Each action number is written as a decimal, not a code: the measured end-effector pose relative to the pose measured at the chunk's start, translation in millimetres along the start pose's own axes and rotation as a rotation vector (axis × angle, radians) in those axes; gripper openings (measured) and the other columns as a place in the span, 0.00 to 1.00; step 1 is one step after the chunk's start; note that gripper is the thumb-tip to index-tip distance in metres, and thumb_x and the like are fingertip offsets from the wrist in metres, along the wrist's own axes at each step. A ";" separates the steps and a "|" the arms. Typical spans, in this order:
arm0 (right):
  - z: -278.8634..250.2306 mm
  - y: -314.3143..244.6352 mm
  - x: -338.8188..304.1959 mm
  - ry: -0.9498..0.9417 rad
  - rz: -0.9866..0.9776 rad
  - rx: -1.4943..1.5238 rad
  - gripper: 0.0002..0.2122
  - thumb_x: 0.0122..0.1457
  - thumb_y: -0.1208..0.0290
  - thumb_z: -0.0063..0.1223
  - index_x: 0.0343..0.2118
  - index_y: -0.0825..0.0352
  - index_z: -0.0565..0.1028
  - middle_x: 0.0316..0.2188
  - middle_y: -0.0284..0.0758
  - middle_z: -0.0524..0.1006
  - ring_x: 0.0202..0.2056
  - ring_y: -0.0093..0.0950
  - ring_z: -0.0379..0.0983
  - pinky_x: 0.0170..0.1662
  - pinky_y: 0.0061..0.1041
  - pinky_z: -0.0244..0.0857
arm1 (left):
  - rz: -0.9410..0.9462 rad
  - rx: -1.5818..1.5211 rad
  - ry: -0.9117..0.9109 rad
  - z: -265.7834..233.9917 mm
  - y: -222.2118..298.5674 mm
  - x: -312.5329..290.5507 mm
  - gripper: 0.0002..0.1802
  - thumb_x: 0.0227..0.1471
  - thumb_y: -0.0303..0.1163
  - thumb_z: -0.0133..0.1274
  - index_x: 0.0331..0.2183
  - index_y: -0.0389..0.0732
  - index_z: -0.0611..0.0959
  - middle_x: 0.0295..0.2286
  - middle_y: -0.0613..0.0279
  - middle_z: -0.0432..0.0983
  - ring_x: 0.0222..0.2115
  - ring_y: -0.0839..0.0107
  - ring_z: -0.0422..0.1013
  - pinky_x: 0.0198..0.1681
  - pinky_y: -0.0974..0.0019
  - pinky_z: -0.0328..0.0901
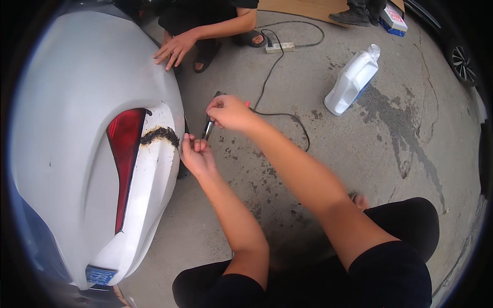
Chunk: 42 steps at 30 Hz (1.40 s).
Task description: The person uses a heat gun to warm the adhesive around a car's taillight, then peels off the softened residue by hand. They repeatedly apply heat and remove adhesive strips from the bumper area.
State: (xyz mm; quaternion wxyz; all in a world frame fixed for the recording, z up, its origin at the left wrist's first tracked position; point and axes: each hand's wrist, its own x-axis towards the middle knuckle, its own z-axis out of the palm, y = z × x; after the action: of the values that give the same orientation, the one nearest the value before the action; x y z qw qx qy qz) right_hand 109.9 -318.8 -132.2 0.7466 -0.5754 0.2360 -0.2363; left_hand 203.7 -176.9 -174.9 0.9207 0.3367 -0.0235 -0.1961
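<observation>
A silver-white car (67,66) fills the left side, with a red tail light (127,149). Beside that light, a dark, rough strip (160,135) crosses the white rear panel to its edge. My left hand (198,155) is at this edge with curled fingers; whatever they pinch is hidden. Just beyond it, my right hand (228,112) has its fingertips pressed together on something too small to make out. A slim, shiny dark tool (207,128) shows under the right hand, partly covered; I cannot tell whether it is held or lies on the ground.
Another person's hand (174,50) rests on the car's far side. A power strip (280,47) lies on the concrete, with a black cable (266,82) running toward my hands. To the right are a white plastic jug (354,79), a wet patch (395,113) and a small box (393,20).
</observation>
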 end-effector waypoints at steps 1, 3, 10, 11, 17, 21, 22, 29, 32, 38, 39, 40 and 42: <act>3.2 12.2 3.7 -0.006 -0.020 0.064 0.10 0.58 0.72 0.58 0.37 0.73 0.80 0.25 0.34 0.80 0.26 0.23 0.78 0.28 0.26 0.71 | -0.003 0.002 -0.059 -2.0 -0.7 1.4 0.05 0.64 0.26 0.55 0.35 0.36 0.77 0.30 0.66 0.73 0.19 0.81 0.58 0.22 0.72 0.56; 7.6 31.2 6.1 0.014 0.060 0.177 0.09 0.58 0.72 0.58 0.36 0.73 0.80 0.25 0.34 0.81 0.26 0.24 0.78 0.29 0.26 0.71 | -0.034 0.010 -0.109 -2.2 -2.4 3.3 0.05 0.65 0.26 0.54 0.34 0.37 0.77 0.30 0.66 0.72 0.20 0.81 0.57 0.23 0.73 0.56; -1.3 42.6 0.9 0.051 0.047 0.195 0.09 0.55 0.71 0.57 0.34 0.72 0.81 0.22 0.36 0.80 0.24 0.25 0.78 0.27 0.28 0.71 | -0.062 0.040 -0.096 -2.2 -7.6 2.9 0.07 0.66 0.25 0.47 0.32 0.37 0.71 0.28 0.65 0.70 0.19 0.80 0.57 0.23 0.73 0.57; -2.5 42.6 -0.4 0.058 0.074 0.237 0.09 0.55 0.71 0.57 0.34 0.72 0.81 0.23 0.36 0.81 0.24 0.25 0.78 0.28 0.28 0.71 | -0.075 0.020 -0.103 -2.5 -8.3 3.1 0.07 0.66 0.25 0.48 0.32 0.38 0.71 0.28 0.65 0.70 0.20 0.80 0.57 0.23 0.73 0.56; -11.0 51.1 -5.6 0.041 0.067 0.122 0.09 0.55 0.71 0.57 0.34 0.71 0.80 0.21 0.37 0.80 0.21 0.26 0.76 0.26 0.29 0.70 | -0.027 0.017 -0.106 -0.6 -13.3 5.2 0.07 0.65 0.24 0.47 0.31 0.37 0.70 0.27 0.65 0.70 0.19 0.81 0.57 0.22 0.73 0.56; -17.0 57.0 -1.9 0.042 0.073 0.155 0.08 0.54 0.71 0.57 0.32 0.71 0.80 0.20 0.38 0.79 0.21 0.28 0.77 0.28 0.30 0.71 | -0.040 -0.095 -0.112 -0.2 -12.7 9.0 0.07 0.65 0.24 0.45 0.31 0.38 0.70 0.27 0.66 0.70 0.17 0.81 0.58 0.21 0.74 0.57; -18.0 58.2 -0.7 0.033 0.091 0.173 0.08 0.54 0.70 0.58 0.32 0.71 0.80 0.20 0.38 0.80 0.22 0.29 0.77 0.28 0.31 0.71 | -0.031 -0.113 -0.110 -0.7 -12.2 10.6 0.08 0.65 0.24 0.45 0.30 0.38 0.70 0.26 0.66 0.69 0.16 0.81 0.59 0.21 0.74 0.58; -14.3 62.5 7.8 0.009 0.032 0.029 0.08 0.56 0.71 0.57 0.34 0.71 0.79 0.26 0.34 0.80 0.24 0.23 0.76 0.28 0.26 0.71 | -0.019 0.000 -0.112 -5.9 -17.2 14.7 0.12 0.70 0.30 0.48 0.31 0.41 0.71 0.24 0.68 0.66 0.15 0.81 0.57 0.18 0.74 0.56; -8.0 62.5 8.7 0.035 0.078 -0.010 0.10 0.52 0.68 0.57 0.33 0.69 0.83 0.28 0.44 0.84 0.32 0.39 0.83 0.39 0.36 0.76 | 0.088 0.152 -0.061 -2.3 -25.6 10.6 0.05 0.71 0.34 0.49 0.42 0.44 0.73 0.24 0.68 0.65 0.16 0.81 0.56 0.18 0.75 0.54; -3.4 50.9 17.9 -0.095 0.029 -0.187 0.12 0.56 0.70 0.55 0.39 0.73 0.82 0.29 0.42 0.84 0.30 0.30 0.83 0.34 0.31 0.76 | 0.202 0.358 -0.077 4.1 -37.9 0.6 0.16 0.72 0.33 0.48 0.58 0.47 0.72 0.22 0.68 0.63 0.17 0.80 0.55 0.18 0.74 0.55; -1.7 47.7 21.1 -0.157 0.062 -0.141 0.13 0.57 0.70 0.54 0.39 0.73 0.82 0.30 0.43 0.84 0.32 0.31 0.83 0.36 0.32 0.76 | 0.223 0.358 -0.083 3.4 -40.2 -0.2 0.18 0.72 0.33 0.48 0.59 0.47 0.72 0.24 0.67 0.65 0.18 0.80 0.58 0.20 0.74 0.57; 0.8 44.8 24.8 -0.219 0.096 -0.097 0.13 0.57 0.70 0.54 0.39 0.73 0.82 0.31 0.44 0.84 0.33 0.32 0.84 0.38 0.33 0.77 | 0.231 0.357 -0.132 2.1 -43.2 -0.7 0.19 0.72 0.33 0.48 0.61 0.47 0.72 0.25 0.67 0.67 0.19 0.80 0.60 0.21 0.74 0.59; 8.9 40.4 33.6 -0.347 0.188 -0.006 0.15 0.57 0.68 0.54 0.42 0.73 0.82 0.36 0.47 0.84 0.41 0.37 0.83 0.48 0.39 0.76 | 0.280 0.421 -0.136 -0.9 -50.4 -0.1 0.19 0.72 0.33 0.48 0.61 0.45 0.72 0.29 0.66 0.72 0.23 0.81 0.65 0.25 0.73 0.64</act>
State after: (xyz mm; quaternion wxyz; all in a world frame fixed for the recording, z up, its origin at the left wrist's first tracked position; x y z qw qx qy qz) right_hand 144.9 -324.1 -172.0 0.7933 -0.5850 0.1571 -0.0618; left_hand 186.4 -211.4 -207.3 0.8449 0.5003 -0.1718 -0.0798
